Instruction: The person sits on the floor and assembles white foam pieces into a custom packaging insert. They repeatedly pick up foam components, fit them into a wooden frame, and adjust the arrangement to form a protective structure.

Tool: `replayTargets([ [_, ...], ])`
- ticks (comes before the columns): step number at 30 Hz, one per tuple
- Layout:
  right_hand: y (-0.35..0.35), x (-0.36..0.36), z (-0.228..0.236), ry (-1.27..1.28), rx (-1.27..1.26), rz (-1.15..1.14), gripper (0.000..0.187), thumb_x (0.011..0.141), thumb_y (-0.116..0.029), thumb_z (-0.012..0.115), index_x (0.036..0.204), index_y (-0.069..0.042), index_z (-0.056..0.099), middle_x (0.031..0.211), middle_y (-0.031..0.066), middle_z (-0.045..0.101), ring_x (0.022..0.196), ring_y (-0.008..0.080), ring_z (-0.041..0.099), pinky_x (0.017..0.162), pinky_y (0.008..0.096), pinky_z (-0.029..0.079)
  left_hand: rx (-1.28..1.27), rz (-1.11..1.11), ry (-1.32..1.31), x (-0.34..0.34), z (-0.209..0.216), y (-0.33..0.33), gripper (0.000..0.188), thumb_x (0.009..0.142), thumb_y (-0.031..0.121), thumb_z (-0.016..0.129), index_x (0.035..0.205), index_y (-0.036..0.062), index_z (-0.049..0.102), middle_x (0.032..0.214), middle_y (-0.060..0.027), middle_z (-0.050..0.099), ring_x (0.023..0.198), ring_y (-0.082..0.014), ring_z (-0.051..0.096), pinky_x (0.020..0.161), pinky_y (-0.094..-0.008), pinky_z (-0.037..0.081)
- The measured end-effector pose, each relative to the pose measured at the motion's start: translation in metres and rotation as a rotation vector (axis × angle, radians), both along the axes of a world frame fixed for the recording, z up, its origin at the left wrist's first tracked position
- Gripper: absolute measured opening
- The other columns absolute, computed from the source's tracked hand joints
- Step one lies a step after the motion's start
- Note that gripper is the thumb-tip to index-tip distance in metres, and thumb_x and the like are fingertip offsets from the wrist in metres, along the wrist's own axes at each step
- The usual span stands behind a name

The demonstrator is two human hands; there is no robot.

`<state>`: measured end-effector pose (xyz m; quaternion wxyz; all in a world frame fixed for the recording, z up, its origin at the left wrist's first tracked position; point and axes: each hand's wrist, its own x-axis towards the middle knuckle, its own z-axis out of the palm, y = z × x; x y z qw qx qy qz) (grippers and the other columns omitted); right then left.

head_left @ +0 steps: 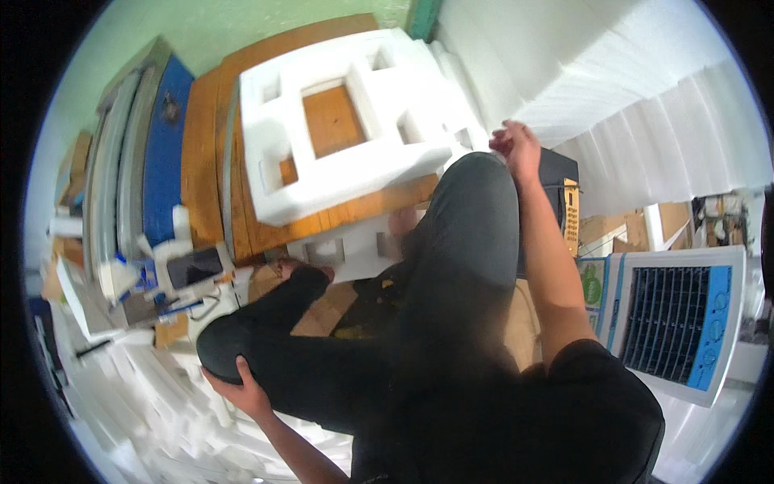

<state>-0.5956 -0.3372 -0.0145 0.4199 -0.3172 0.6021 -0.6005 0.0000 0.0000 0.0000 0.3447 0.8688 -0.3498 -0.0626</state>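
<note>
My left hand (246, 395) rests against my bent left knee (230, 343), thumb apart, the other fingers partly hidden behind the leg. Beside my raised right knee (481, 181), my right hand (518, 148) hangs in the air with loosely bent fingers apart and nothing seen in it. Ahead of me, a white foam packing block (278, 93) with a large square opening and several smaller cut-outs lies on a wooden table (208, 161). The right hand is just off the block's right corner; the left is well away from it.
A digital scale (193, 266) and small tools stand left of the table, by a blue panel (173, 113). Tall stacks of white foam (661, 137) rise at the right. A printed appliance carton (677, 319) stands at my right. White foam pieces (153, 403) lie at lower left.
</note>
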Motion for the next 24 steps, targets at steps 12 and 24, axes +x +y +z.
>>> replayTargets([
  [12, -0.122, -0.047, -0.126, 0.726, 0.326, 0.076, 0.08, 0.082, -0.057, 0.076, 0.125, 0.009, 0.062, 0.122, 0.0305, 0.067, 0.116, 0.0404, 0.066, 0.098, 0.0444, 0.052, 0.29, -0.024, -0.39, -0.039, 0.029, -0.098, 0.092, 0.088, 0.05, 0.076, 0.159, 0.0091, 0.033, 0.157, -0.0218, 0.039, 0.143, -0.0423, 0.04, 0.117, -0.0533, 0.036],
  [24, -0.262, -0.04, -0.155, 0.788, 0.535, 0.289, 0.104, 0.069, -0.064, 0.081, 0.137, 0.01, 0.053, 0.129, 0.0314, 0.062, 0.119, 0.0412, 0.063, 0.102, 0.044, 0.052, 0.324, -0.062, -0.382, -0.09, 0.052, -0.148, 0.09, 0.085, 0.037, 0.078, 0.158, 0.0089, 0.032, 0.153, -0.0241, 0.04, 0.141, -0.045, 0.04, 0.116, -0.0543, 0.037],
])
